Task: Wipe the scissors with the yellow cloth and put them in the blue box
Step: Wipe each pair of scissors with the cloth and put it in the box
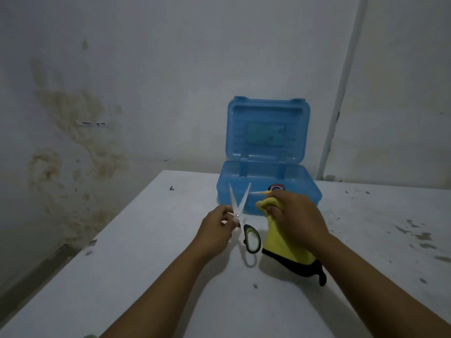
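Observation:
My left hand [216,230] holds a pair of scissors [240,215] near the pivot, blades spread apart and pointing up, the dark green-lined handle loop hanging down. My right hand [295,215] grips a yellow cloth [283,247] with a dark edge, which hangs down to the table just right of the scissors. The cloth's bunched upper end sits close to the right blade, apart from it. Behind both hands stands the blue box [268,181], its lid raised upright. Another pair of scissors and a coloured roll lie inside the box.
The white table [146,264] has scuffs and dark specks, mostly on its right side. Its left edge runs diagonally beside a stained wall [73,118]. A white pipe [339,93] climbs the wall behind the box.

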